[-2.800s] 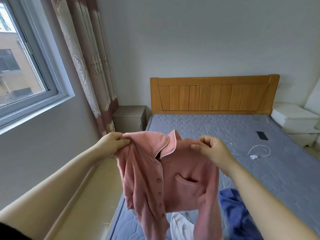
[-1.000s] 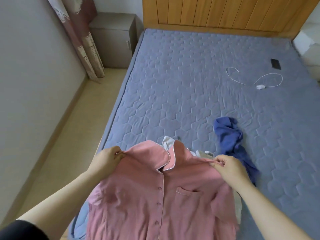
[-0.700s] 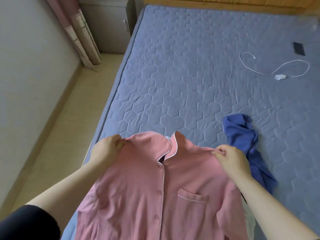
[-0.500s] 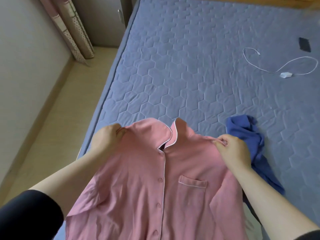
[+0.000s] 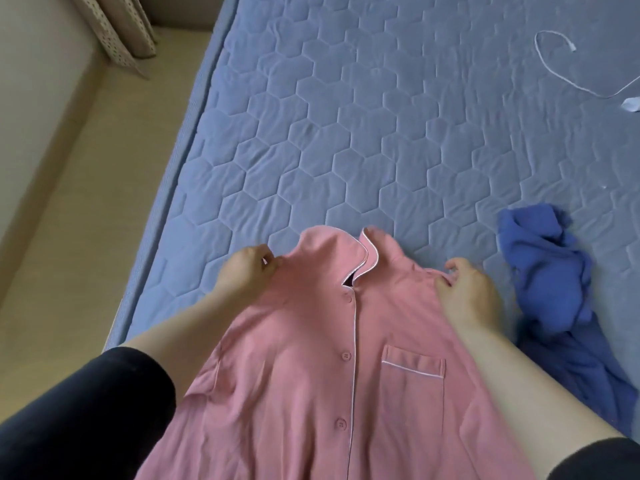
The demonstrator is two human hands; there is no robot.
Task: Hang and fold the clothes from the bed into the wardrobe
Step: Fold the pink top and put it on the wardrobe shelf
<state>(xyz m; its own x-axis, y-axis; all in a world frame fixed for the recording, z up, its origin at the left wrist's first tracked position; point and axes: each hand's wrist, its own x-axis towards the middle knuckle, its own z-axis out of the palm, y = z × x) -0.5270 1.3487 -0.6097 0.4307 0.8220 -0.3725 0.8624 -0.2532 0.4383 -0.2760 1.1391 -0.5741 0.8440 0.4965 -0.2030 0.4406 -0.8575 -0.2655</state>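
Note:
A pink button-up shirt with white piping and a chest pocket lies front-up on the blue quilted bed, its collar pointing away from me. My left hand pinches the shirt's left shoulder edge between thumb and fingers. My right hand sits on the other shoulder, with its fingers curled over the seam. A crumpled blue garment lies on the bed just right of my right hand. The shirt's lower part runs out of view at the bottom.
A white cable with a small plug lies on the bed at the far right. The bed's left edge runs beside a strip of beige floor. A patterned curtain hangs at the top left, against the wall.
I have lowered the pink shirt from the air onto the bed and spread it flat. My view has tipped down and come closer. Both hands stayed at the shoulders.

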